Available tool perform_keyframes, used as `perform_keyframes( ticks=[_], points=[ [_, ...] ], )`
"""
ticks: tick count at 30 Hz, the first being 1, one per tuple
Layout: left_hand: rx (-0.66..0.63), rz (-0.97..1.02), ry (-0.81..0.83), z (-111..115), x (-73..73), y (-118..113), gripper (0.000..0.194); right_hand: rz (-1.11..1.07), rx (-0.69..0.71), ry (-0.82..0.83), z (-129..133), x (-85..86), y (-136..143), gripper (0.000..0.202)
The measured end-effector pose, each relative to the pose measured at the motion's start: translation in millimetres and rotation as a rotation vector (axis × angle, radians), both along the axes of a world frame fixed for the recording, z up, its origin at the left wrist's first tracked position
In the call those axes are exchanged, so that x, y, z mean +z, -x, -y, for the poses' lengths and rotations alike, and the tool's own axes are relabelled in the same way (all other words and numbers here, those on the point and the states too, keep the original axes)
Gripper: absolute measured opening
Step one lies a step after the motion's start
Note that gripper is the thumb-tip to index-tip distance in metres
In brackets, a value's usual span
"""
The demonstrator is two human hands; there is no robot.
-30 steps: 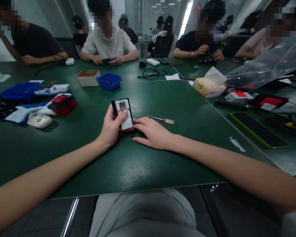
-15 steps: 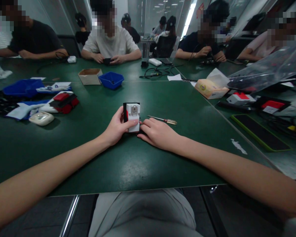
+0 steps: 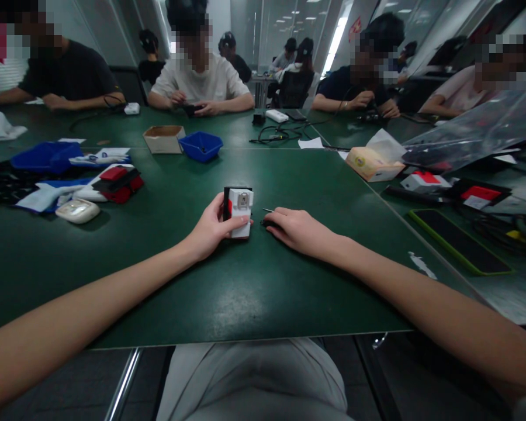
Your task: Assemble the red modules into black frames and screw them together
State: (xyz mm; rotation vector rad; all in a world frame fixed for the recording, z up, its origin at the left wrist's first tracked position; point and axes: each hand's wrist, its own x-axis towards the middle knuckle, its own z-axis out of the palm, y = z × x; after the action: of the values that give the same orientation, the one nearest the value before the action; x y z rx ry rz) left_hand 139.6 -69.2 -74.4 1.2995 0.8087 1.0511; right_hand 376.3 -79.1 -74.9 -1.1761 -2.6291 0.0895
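Note:
My left hand (image 3: 211,228) is closed around a white boxy device (image 3: 240,225) with black and red sides and a small metal plate on its upper face. Its thumb lies across the white front. To the right, apart from the device, my right hand (image 3: 298,229) is low over the table with its fingers curled round a small black piece (image 3: 264,223), mostly hidden. Just past those fingers shows the thin metal shaft of a screwdriver (image 3: 267,210); its handle is hidden by the hand.
On the green table (image 3: 179,298), a cardboard box (image 3: 163,141) and a blue bin (image 3: 200,147) stand ahead. A white mouse-like object (image 3: 78,211) and red-black parts (image 3: 121,186) lie left. A tissue pack (image 3: 371,164) and a green-edged black panel (image 3: 458,242) are right. Several people sit opposite.
My right hand has drawn away from the device to the right, a black piece in its fingers, and now covers the screwdriver's handle. My left hand keeps its hold. The view has shifted slightly.

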Motion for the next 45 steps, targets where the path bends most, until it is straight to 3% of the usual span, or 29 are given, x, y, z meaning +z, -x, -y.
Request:
perform_keyframes(
  ticks=[6, 11, 17, 24, 45],
  points=[
    [0.015, -0.006, -0.036, 1, -1.5, 0, 0.063, -0.448, 0.054, 0.032, 9, 3.1, 4, 0.012],
    [-0.033, -0.114, -0.190, 6, -1.7, -1, 0.075, -0.639, 0.161, -0.106, 19, 5.1, 14, 0.018],
    [-0.123, -0.127, -0.327, 10, -3.0, -3, 0.079, -0.642, 0.226, -0.201, 27, 3.4, 19, 0.016],
    [-0.110, -0.201, -0.426, 10, -7.9, -1, 0.076, -0.612, 0.223, -0.273, 28, 1.4, 19, 0.013],
    [-0.123, -0.263, -0.442, 10, -9.0, 3, 0.082, -0.627, 0.249, -0.224, 29, -1.8, 18, 0.018]
  ],
)
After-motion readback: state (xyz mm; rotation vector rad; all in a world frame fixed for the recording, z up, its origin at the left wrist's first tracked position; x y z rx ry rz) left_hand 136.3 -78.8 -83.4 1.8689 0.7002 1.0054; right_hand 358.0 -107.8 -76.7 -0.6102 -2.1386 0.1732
